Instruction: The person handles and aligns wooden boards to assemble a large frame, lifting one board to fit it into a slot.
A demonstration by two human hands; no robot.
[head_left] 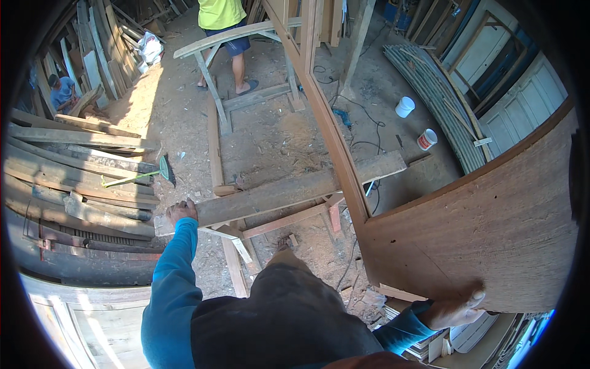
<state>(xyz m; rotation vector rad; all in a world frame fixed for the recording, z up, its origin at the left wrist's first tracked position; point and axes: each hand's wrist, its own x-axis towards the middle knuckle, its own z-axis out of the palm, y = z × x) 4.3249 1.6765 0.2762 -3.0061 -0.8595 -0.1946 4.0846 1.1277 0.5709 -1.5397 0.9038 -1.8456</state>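
Note:
My left hand (183, 212), in a blue sleeve, grips the left end of a long wooden plank (270, 195). That plank lies across a low sawhorse (286, 221). At the lower right, my right hand (456, 310) holds the near edge of a large brown wooden panel (467, 240), thumb upward. Part of that hand's fingers is hidden by the panel edge. A reddish-brown wooden frame rail (335, 144) meets the panel's left side, crosses over the plank and runs away from me.
Lumber (80, 178) is piled on the left. A person in a yellow shirt (224, 13) stands beyond a far trestle (246, 34); another person (62, 92) sits far left. Two white buckets (405, 107), a drill (343, 117) and cords lie right of centre, near corrugated sheets (433, 104).

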